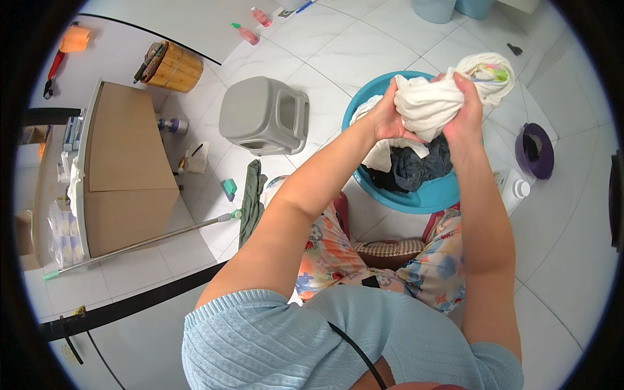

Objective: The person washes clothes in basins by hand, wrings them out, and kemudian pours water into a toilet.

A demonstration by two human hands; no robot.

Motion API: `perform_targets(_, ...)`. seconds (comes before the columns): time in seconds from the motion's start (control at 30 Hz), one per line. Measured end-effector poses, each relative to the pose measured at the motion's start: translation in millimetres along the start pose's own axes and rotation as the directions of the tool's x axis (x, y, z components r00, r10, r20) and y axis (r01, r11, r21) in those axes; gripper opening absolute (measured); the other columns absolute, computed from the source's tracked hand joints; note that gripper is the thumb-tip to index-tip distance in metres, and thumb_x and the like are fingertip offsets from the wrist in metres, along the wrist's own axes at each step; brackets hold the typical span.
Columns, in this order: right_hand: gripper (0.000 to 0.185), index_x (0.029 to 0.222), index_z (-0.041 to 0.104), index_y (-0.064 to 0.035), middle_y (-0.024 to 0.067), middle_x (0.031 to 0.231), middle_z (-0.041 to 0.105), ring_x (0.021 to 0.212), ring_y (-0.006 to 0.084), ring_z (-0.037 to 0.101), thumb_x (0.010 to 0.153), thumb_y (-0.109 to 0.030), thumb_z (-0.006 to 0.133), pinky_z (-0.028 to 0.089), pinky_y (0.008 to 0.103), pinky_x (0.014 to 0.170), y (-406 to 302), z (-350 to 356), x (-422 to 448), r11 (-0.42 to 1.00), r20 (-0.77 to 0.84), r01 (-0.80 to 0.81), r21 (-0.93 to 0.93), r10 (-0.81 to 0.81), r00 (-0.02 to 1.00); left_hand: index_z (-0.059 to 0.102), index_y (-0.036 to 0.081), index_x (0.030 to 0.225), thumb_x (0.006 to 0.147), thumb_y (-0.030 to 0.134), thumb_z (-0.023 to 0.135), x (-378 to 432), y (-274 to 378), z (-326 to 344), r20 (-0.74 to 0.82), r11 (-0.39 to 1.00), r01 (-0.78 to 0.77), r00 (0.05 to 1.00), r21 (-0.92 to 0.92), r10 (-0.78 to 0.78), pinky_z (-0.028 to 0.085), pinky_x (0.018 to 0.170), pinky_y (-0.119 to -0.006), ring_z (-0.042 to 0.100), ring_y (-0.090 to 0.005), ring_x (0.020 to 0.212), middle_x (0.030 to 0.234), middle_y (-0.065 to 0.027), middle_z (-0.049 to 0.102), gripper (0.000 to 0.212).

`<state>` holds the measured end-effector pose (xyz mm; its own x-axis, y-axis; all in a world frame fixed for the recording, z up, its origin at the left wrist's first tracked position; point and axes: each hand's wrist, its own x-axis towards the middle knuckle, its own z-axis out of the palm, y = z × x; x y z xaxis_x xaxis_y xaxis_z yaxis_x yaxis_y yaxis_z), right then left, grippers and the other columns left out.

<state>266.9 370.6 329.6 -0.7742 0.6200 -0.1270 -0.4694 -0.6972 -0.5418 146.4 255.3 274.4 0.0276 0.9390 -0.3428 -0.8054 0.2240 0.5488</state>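
Observation:
Both my hands grip a bunched white cloth garment [429, 105] above a blue plastic basin [370, 183]. My left hand [387, 114] holds its near left end, and my right hand [465, 109] is closed around the middle. Beyond the right hand, the twisted end of the cloth shows a patch of coloured print [495, 73]. Dark grey clothing [421, 163] lies in the basin below, along with more white cloth [378, 157]. What lies directly under my hands is hidden.
A grey plastic stool [246, 109] stands left of the basin. Right of it are a white jug [512, 192] and a purple bowl [542, 158]. A mop [195, 226] lies across the left side, near a cabinet [131, 146]. A wooden bucket [180, 68] and two pink bottles [247, 35] stand farther off.

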Motion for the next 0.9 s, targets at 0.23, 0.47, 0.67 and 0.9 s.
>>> perform_targets(0.23, 0.039, 0.114, 0.05, 0.0047, 0.0189, 0.1, 0.061, 0.094, 0.0301, 0.062, 0.085, -0.021, 0.058, 0.052, 0.0419, 0.086, 18, -12, -20, 0.964, -0.001, -0.262, 0.051, 0.262, 0.965, 0.057, -0.003, 0.108, 0.087, 0.025, 0.059, 1, 25, 2, -0.147, 0.95, -0.191, 0.976, -0.246, 0.158, 0.055, 0.084, -0.041, 0.064, -0.0293, 0.093, 0.102, -0.0197, 0.063, 0.036)
perform_targets(0.47, 0.051, 0.124, 0.044, 0.0054, 0.0176, 0.11, 0.06, 0.1, 0.0309, 0.062, 0.084, -0.022, 0.06, 0.052, 0.0433, 0.088, 1, -35, 13, 0.969, -0.227, -0.238, -0.074, 0.216, 0.95, 0.062, -0.003, 0.095, 0.067, 0.004, 0.059, -12, 37, 42, -0.236, 0.824, -0.438, 0.812, 0.359, 0.535, 0.053, 0.079, -0.036, 0.065, -0.0307, 0.083, 0.094, -0.0162, 0.065, 0.029)
perform_targets(0.67, 0.027, 0.096, 0.053, 0.0012, 0.0077, 0.079, 0.056, 0.061, 0.02, 0.055, 0.076, -0.012, 0.066, 0.048, 0.0364, 0.057, 4, -85, 62, 0.96, -0.208, -0.105, -0.258, 0.051, 0.977, 0.065, 0.015, 0.073, 0.057, 0.004, 0.065, -16, -7, 94, 0.609, -0.468, -0.399, 0.606, 0.789, 0.512, 0.04, 0.066, -0.038, 0.052, -0.0252, 0.077, 0.075, 0.0, 0.057, 0.019)
perform_targets(0.9, 0.039, 0.087, 0.063, 0.0103, 0.0208, 0.084, 0.066, 0.075, 0.0268, 0.064, 0.064, -0.021, 0.069, 0.049, 0.0363, 0.067, 24, -36, 53, 0.445, -0.426, -0.318, -0.837, -0.166, 0.889, 0.066, 0.014, 0.07, 0.053, 0.006, 0.065, -16, -44, 61, 0.546, -0.71, -0.131, 0.739, 0.691, 0.395, 0.036, 0.068, -0.04, 0.052, -0.0267, 0.084, 0.073, -0.0028, 0.056, 0.019)
